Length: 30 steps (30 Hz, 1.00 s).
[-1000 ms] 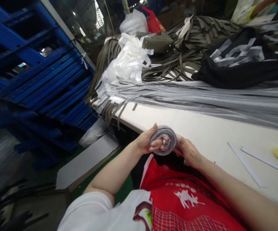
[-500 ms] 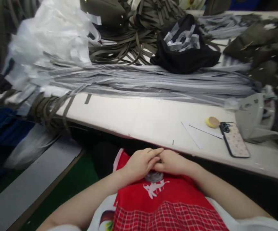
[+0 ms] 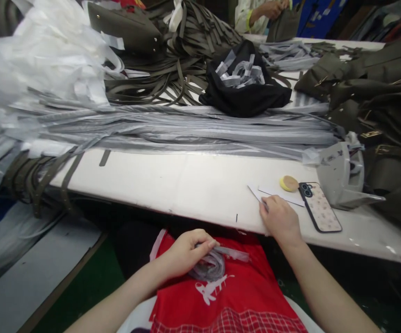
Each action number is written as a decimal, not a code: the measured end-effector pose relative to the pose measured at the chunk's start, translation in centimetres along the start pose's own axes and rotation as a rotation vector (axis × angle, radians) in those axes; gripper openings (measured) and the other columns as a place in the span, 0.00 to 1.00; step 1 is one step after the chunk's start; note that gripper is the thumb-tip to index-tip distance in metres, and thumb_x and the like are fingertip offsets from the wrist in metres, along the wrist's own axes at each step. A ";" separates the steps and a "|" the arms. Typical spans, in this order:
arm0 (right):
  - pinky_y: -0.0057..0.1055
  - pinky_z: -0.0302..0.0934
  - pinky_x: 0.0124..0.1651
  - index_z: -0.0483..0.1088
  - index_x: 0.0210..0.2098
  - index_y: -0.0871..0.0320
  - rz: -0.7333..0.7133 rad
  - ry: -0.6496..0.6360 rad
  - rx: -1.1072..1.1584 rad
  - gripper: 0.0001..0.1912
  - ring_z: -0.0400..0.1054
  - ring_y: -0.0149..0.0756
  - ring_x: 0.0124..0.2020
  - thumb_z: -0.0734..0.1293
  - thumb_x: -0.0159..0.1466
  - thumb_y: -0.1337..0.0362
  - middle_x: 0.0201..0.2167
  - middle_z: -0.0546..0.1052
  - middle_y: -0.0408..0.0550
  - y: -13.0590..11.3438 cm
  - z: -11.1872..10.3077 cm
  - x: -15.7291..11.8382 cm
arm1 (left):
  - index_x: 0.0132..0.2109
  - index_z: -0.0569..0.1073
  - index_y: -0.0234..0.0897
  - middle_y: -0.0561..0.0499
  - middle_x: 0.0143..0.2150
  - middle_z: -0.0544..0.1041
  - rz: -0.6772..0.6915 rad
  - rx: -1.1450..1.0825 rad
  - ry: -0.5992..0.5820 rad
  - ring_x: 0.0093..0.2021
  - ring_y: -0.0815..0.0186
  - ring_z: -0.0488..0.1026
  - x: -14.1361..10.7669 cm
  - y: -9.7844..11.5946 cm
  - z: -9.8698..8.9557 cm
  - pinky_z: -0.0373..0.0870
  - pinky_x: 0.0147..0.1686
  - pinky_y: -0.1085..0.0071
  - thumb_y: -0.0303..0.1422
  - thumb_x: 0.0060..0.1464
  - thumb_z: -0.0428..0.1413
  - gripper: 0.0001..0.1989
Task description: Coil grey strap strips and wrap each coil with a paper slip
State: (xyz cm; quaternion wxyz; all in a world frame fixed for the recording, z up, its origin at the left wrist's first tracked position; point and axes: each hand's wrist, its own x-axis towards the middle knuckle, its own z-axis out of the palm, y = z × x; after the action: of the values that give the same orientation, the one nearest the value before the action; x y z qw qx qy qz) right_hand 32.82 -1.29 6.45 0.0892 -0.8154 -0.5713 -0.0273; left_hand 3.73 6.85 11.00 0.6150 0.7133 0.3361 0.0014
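Note:
My left hand (image 3: 189,247) is closed on a coiled grey strap (image 3: 210,267) that looks wrapped in clear film. The coil rests against my red apron (image 3: 249,282), its loose end sticking out to the right. Over the table's front edge, my right hand (image 3: 280,218) pinches a narrow white paper strip (image 3: 255,192); the fingers hide its near end. Just beyond lies a second white strip (image 3: 280,196). A yellow-edged round roll (image 3: 288,183) and a phone in a patterned case (image 3: 322,208) are to the right of it.
Long film-wrapped grey straps (image 3: 186,129) span the white table (image 3: 158,180). Behind are a black bag (image 3: 245,99) of coils, dark straps (image 3: 158,78) and white plastic (image 3: 61,51). A grey holder (image 3: 339,171) and dark bags (image 3: 387,101) stand right. A co-worker's hand (image 3: 271,9) shows at the back.
My hands were together over the coil. The right one has moved away to the strip on the table, while the left keeps the coil, now with its end loose. The view has shifted.

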 end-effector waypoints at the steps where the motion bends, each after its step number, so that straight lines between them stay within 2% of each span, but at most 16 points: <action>1: 0.37 0.62 0.41 0.73 0.40 0.59 0.024 -0.014 0.022 0.09 0.70 0.44 0.38 0.62 0.64 0.64 0.36 0.76 0.54 0.3 0.0 0.2 | 0.40 0.79 0.35 0.49 0.37 0.77 -0.006 -0.019 0.001 0.38 0.66 0.74 0.0 -0.1 -0.1 0.68 0.39 0.74 0.43 0.61 0.51 0.18; 5: 0.35 0.63 0.35 0.74 0.38 0.57 0.118 -0.108 0.153 0.09 0.73 0.41 0.33 0.66 0.60 0.61 0.34 0.78 0.48 2.0 0.0 1.4 | 0.40 0.78 0.33 0.49 0.37 0.76 -0.068 -0.117 0.023 0.35 0.67 0.73 -0.4 -0.6 -0.1 0.69 0.35 0.75 0.47 0.60 0.52 0.21; 8: 0.35 0.62 0.33 0.75 0.37 0.57 0.106 -0.118 0.150 0.09 0.73 0.42 0.32 0.67 0.60 0.60 0.32 0.78 0.48 2.7 0.3 1.7 | 0.41 0.78 0.32 0.49 0.36 0.75 -0.139 -0.201 0.040 0.31 0.68 0.71 -0.4 -1.0 0.2 0.69 0.30 0.75 0.51 0.58 0.52 0.24; 14: 0.37 0.64 0.40 0.75 0.38 0.59 -0.067 0.065 0.111 0.11 0.73 0.42 0.37 0.64 0.65 0.60 0.36 0.79 0.50 2.7 1.3 0.1 | 0.41 0.77 0.32 0.50 0.35 0.73 -0.176 -0.254 0.074 0.27 0.69 0.70 -0.1 -0.9 0.6 0.70 0.26 0.75 0.53 0.55 0.53 0.26; 19: 0.35 0.64 0.40 0.78 0.37 0.57 -0.049 0.158 0.187 0.13 0.73 0.39 0.36 0.63 0.67 0.59 0.35 0.79 0.48 2.9 1.6 -0.8 | 0.38 0.77 0.32 0.50 0.33 0.74 -0.107 -0.149 0.079 0.30 0.68 0.70 0.2 -0.4 0.5 0.69 0.30 0.75 0.49 0.58 0.52 0.23; 25: 0.33 0.64 0.36 0.79 0.35 0.55 0.061 0.061 0.297 0.12 0.73 0.37 0.35 0.65 0.65 0.57 0.35 0.80 0.45 3.4 1.2 -0.2 | 0.39 0.78 0.32 0.48 0.36 0.76 -0.084 -0.079 0.074 0.34 0.67 0.72 0.4 0.0 0.7 0.69 0.35 0.75 0.45 0.61 0.51 0.20; 30: 0.32 0.64 0.36 0.79 0.35 0.52 0.097 -0.051 0.374 0.12 0.73 0.37 0.37 0.65 0.65 0.56 0.36 0.80 0.43 4.2 1.0 0.5 | 0.39 0.78 0.33 0.49 0.35 0.75 -0.090 -0.076 0.084 0.35 0.67 0.72 0.1 0.3 1.0 0.68 0.35 0.75 0.45 0.61 0.50 0.20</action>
State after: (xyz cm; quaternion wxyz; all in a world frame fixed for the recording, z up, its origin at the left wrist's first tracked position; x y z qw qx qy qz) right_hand 36.87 -2.06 5.07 0.2258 -0.8117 -0.5284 0.1045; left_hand 4.39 6.06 10.99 0.6266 0.6728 0.3931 0.0163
